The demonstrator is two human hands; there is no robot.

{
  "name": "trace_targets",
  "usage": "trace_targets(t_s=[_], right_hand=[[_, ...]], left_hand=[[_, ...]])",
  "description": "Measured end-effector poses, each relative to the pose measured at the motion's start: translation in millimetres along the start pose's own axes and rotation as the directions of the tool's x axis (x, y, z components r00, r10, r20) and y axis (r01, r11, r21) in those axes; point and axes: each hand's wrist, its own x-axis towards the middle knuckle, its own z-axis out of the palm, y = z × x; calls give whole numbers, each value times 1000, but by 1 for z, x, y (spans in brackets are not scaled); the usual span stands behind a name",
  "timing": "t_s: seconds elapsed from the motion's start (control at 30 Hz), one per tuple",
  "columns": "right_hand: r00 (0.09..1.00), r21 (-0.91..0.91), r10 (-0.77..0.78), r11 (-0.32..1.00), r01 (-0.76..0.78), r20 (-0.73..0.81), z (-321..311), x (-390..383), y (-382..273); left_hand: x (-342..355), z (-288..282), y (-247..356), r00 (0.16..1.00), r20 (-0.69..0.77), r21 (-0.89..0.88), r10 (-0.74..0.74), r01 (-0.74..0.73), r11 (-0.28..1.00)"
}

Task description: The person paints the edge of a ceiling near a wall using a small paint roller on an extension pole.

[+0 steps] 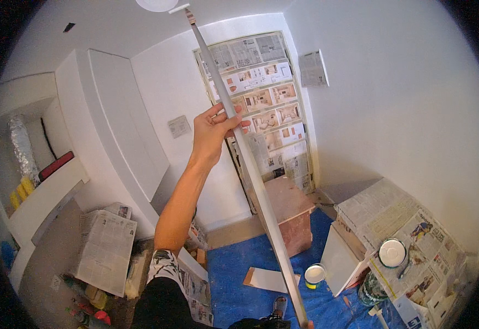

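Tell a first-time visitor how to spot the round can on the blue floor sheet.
Find the blue sheet on the floor, in front of the paper-covered door. On it, between a flat white board and a larger upright white panel, stands a small round can. Its circular pale top and yellow patch on its side set it apart from those flat neighbours.

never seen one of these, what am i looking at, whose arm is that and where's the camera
There's no machine here, just a person using bare hands, seen through a wide fisheye camera on their head, so straight edges bend. The left hand holds a long pole slanting up and away; only a sliver of the right hand shows, at the pole's lower end. Below, a blue sheet bears an open tin and a white board. At right, newspapers lie under a round whitish thing.
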Motion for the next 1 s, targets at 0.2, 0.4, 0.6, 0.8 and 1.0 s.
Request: trace_targets(t_s=[0.2,0.4,0.6,0.8,1.0], right_hand=[[989,181,92,977,-112,116,59,98,-12],[996,133,-40,991,30,74,124,223,7],[990,126,-135,982,139,-42,185,340,6],[985,80,-132,987,142,-114,193,413,-22],[990,71,-73,994,82,-123,202,442,-5]], left_hand=[[77,-56,-73,1000,-12,-29,-6,5,1000],[170,-108,-168,1000,-9,-23,-8,8,1000],[260,-155,-240,1000,-5,-18,-17,17,1000],[311,-179,-295,999,-11,-33,-42,42,999],[318,-180,-336,999,-9,-56,-37,36,998]])
